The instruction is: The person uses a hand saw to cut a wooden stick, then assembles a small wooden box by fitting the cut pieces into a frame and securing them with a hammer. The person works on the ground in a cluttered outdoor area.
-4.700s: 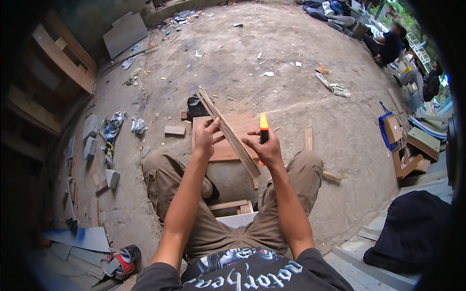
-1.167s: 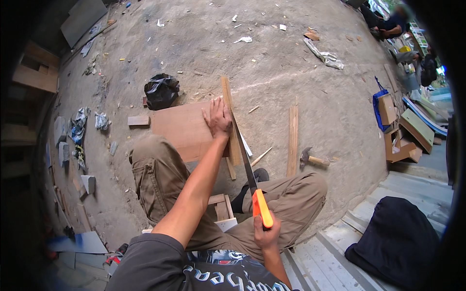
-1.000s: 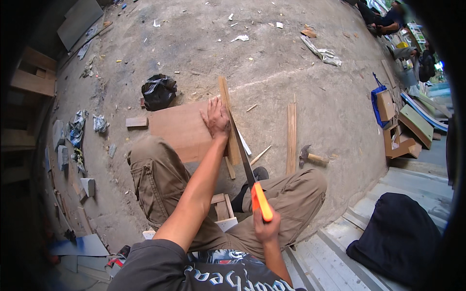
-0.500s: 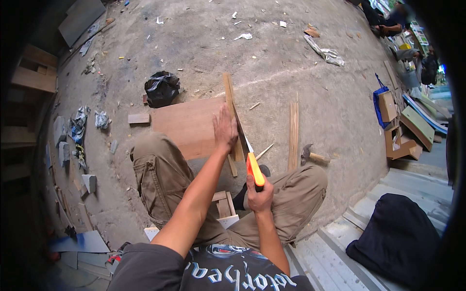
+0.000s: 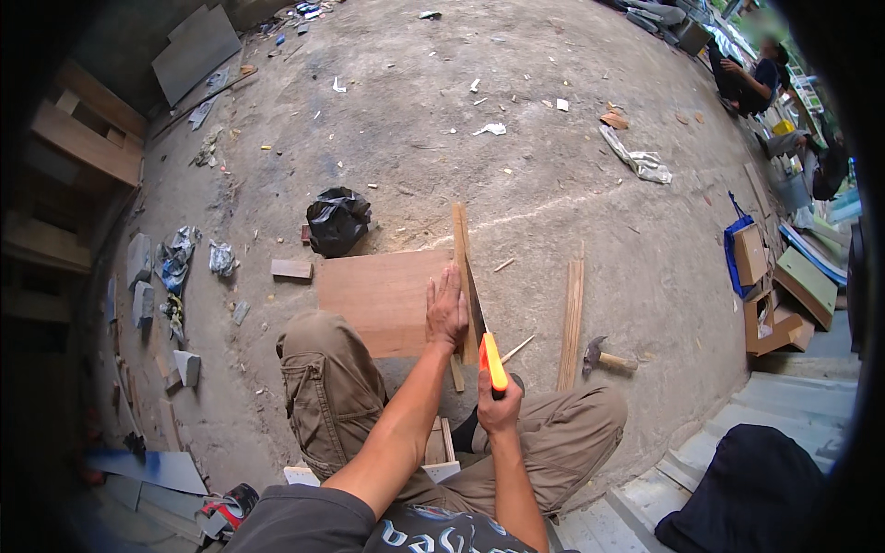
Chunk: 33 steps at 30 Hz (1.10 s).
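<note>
My left hand (image 5: 448, 309) lies with its fingers stretched out flat, pressing on a narrow wooden strip (image 5: 459, 230) that lies along the right edge of a reddish-brown wooden board (image 5: 378, 300). A handsaw (image 5: 495, 361) with an orange-yellow handle is gripped in my right hand (image 5: 499, 405). Its blade runs forward along the strip's right side; whether the teeth are in the wood I cannot tell. A thin wooden piece (image 5: 457, 373) sticks out below the strip, towards my legs.
Right of the saw lie wooden strips (image 5: 572, 323) and a hammer (image 5: 608, 358). Beyond the board sit a black plastic bag (image 5: 337, 221) and a small wood block (image 5: 292, 269). Grey blocks (image 5: 187, 368) lie left; a black cloth item (image 5: 747, 493) lies right. Another person (image 5: 751, 78) sits far right.
My view has tilted, so the scene sits lower and further right. The saw and right hand are slightly farther forward against the strip. My left hand stays on the strip.
</note>
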Motion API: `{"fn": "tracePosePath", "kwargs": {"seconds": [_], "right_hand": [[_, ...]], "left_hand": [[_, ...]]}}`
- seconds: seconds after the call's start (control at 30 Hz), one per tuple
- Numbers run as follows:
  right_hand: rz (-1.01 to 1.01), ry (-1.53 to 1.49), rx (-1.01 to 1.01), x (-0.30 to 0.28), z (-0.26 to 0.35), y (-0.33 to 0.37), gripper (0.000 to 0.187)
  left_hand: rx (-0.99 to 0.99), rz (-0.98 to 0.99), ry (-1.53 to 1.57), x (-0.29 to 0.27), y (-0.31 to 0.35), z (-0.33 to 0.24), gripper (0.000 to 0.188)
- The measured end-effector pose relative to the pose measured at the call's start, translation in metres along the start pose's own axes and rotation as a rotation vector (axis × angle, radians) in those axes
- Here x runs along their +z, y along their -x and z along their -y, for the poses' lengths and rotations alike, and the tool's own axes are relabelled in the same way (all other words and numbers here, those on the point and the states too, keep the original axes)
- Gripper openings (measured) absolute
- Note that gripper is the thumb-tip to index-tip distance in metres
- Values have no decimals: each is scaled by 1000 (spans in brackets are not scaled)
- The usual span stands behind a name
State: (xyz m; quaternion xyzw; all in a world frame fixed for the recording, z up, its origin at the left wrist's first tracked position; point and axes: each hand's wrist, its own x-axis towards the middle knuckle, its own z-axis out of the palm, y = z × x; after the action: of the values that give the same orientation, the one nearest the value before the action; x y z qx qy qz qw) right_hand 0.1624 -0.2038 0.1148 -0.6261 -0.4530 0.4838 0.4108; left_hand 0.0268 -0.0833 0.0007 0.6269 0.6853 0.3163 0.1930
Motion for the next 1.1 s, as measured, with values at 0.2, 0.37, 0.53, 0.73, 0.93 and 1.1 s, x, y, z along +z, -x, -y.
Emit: {"fn": "tracePosePath", "kwargs": {"seconds": [0.2,0.37,0.53,0.73,0.93,1.1], "right_hand": [[30,-86,193,-53,5,88,22],[14,-143,270,-37,13,30,25],[36,-22,85,-4,-6,-30,26],[64,-110,367,-78,11,90,22],[112,-262,308,-51,-20,15,24],[74,-191,242,-16,-34,-36,27]], "left_hand": [[-17,17,-4,0,-5,-2,64],[-28,30,-34,-2,-3,-3,66],[7,15,-50,6,-5,1,66],[-16,15,-33,3,-2,1,66],[7,22,-62,0,-4,-3,67],[18,33,-54,6,-5,-5,66]]}}
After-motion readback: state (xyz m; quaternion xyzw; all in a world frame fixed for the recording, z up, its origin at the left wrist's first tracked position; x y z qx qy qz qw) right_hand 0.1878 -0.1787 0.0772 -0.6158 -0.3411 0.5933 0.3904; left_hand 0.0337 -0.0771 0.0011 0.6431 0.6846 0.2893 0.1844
